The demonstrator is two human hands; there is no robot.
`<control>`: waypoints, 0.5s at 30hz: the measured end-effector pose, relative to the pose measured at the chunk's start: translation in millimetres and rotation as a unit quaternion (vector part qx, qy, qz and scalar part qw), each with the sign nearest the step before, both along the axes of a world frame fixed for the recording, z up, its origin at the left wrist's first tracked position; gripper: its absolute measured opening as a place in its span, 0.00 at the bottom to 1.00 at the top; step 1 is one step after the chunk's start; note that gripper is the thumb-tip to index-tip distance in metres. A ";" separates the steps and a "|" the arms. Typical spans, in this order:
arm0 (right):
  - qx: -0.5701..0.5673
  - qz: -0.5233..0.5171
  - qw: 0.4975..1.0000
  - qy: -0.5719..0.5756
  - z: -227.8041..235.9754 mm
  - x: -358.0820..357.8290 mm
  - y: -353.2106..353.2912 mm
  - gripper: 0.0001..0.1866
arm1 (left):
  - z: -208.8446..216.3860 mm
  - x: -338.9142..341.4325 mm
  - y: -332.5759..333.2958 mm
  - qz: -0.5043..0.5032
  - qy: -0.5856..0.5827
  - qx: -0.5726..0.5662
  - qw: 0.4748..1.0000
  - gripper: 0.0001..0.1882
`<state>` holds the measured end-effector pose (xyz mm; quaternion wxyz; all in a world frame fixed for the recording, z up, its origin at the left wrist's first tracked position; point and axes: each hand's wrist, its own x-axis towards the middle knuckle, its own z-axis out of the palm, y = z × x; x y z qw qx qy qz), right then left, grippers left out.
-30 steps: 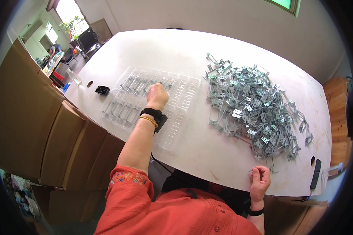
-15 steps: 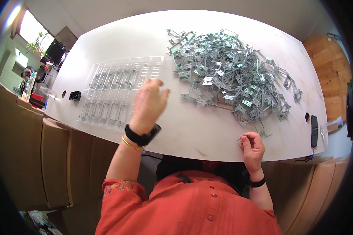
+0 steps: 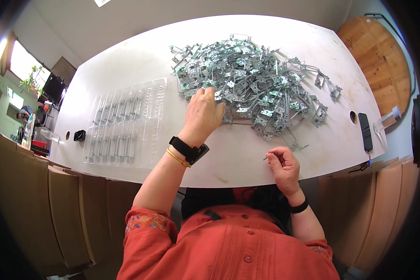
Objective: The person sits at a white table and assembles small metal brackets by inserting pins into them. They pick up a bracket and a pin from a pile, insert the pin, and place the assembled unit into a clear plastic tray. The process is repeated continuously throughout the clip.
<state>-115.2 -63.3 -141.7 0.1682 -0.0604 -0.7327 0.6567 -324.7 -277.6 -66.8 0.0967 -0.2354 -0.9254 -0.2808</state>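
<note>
A large heap of grey metal brackets with thin rods lies on the white table. My left hand is at the heap's near left edge, its thumb apart from its bent fingers; nothing shows in it, though the fingertips are partly hidden. Close to the front edge, my right hand is closed in a pinch. The short tip of a thin metal piece sticks out from its fingers; the rest is hidden. A clear plastic tray at the left carries two rows of the bracket pieces, several in each.
A small black object sits left of the tray. At the table's right end lie a black phone-like device and a clear bottle. Cardboard boxes stand below the table. A round wooden tabletop leans behind.
My left hand has gone from the tray's right side to the heap's edge. The right hand keeps its pinch beside the heap. The whole view has shifted somewhat.
</note>
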 end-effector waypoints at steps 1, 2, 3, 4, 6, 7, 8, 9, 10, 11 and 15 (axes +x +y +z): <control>0.004 -0.001 1.000 -0.002 0.0 -0.1 -0.2 0.06 | -1.1 -4.5 3.7 0.008 -0.006 0.000 1.000 0.23; 0.008 -0.002 1.000 -0.004 0.1 -0.4 -0.6 0.06 | -2.2 -7.5 6.4 0.016 -0.012 0.000 1.000 0.23; 0.013 -0.004 1.000 -0.006 0.6 -0.3 0.1 0.06 | -3.5 -9.3 9.9 0.017 -0.007 -0.003 1.000 0.23; 0.008 -0.005 1.000 -0.007 1.2 -0.3 0.1 0.06 | -4.5 -10.9 12.6 0.018 -0.003 -0.005 1.000 0.22; -0.002 -0.006 1.000 -0.010 2.4 -0.5 -0.6 0.06 | -8.0 -14.7 17.1 0.013 -0.005 -0.013 1.000 0.22; 0.003 -0.007 1.000 -0.006 2.0 -1.1 -0.4 0.05 | -10.8 -17.1 19.1 0.006 -0.011 -0.019 1.000 0.21; 0.007 -0.008 1.000 -0.002 0.8 -1.9 -0.1 0.05 | -12.5 -19.1 20.6 -0.001 -0.017 -0.025 1.000 0.21; 0.013 -0.011 1.000 0.000 0.2 -0.6 0.8 0.05 | -15.2 -19.4 21.7 0.000 -0.021 -0.023 1.000 0.21; 0.018 -0.004 1.000 0.000 1.1 -0.4 1.0 0.05 | -17.3 -19.4 20.6 0.000 -0.026 -0.021 0.999 0.20; 0.023 0.003 1.000 0.000 2.6 -1.1 0.5 0.06 | -18.7 -19.1 19.5 0.001 -0.030 -0.019 0.999 0.20; 0.039 0.005 0.999 -0.001 4.1 -1.2 1.5 0.06 | -17.1 -13.4 14.2 -0.016 -0.020 -0.018 1.000 0.19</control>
